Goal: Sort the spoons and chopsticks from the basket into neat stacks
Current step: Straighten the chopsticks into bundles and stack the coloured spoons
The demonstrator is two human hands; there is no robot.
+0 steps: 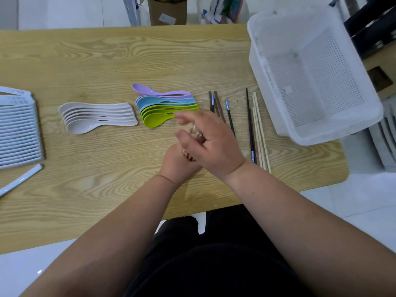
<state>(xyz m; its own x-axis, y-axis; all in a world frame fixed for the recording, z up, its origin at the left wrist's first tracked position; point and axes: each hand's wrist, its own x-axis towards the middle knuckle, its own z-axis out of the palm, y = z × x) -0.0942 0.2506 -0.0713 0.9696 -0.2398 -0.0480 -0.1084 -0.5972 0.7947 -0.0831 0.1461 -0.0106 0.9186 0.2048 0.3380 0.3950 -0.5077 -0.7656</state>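
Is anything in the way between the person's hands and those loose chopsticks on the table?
Nothing visible: the right hand is beside the dark brown chopsticks, with only bare wooden table between; the white perforated plastic basket sits beyond them.

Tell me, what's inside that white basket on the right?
It looks empty: inside the white basket only its own perforated floor and walls show. The near rim may cover a thin strip of floor next to it, which cannot be checked from this view.

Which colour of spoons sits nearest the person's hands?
The green spoons: their handles end by the right hand; blue and purple lie behind, white ones farther left.
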